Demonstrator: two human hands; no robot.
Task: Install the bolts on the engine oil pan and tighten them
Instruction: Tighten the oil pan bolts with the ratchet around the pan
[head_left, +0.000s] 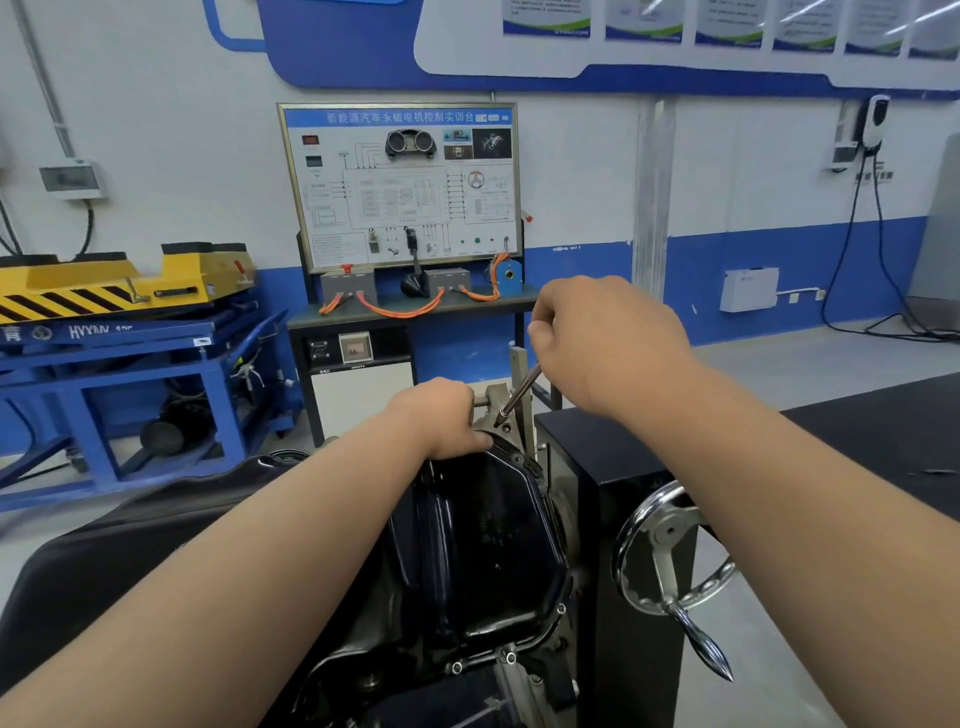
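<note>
Forearms (249, 597) reach in from the near edge, one on each side of the oil pan (483, 545). Pan is black, centre frame, seated on the engine, just left of the black stand column (618, 519) and its handwheel (670, 545).

Right hand (608, 338) is up at the far end, fingers wrapped tight round the top of the driver (519, 389). Shaft slants down and left, tip at the far flange corner. The bolt head is hidden under the tip.

Left hand (441, 415) braces on the far rim just beside that tip, thumb along the flange. Its other fingers fold out of sight, so can't tell if they clamp anything.

Bolts (457, 667) already sit in the near flange.

Risks:
- Shaft looks off-axis, so it could cross-thread, or the tip could cam off and round the head.
- Any slip goes straight at the left thumb.
- Running one corner down hard before the rest could pull the flange unevenly and cause a leak.
</note>
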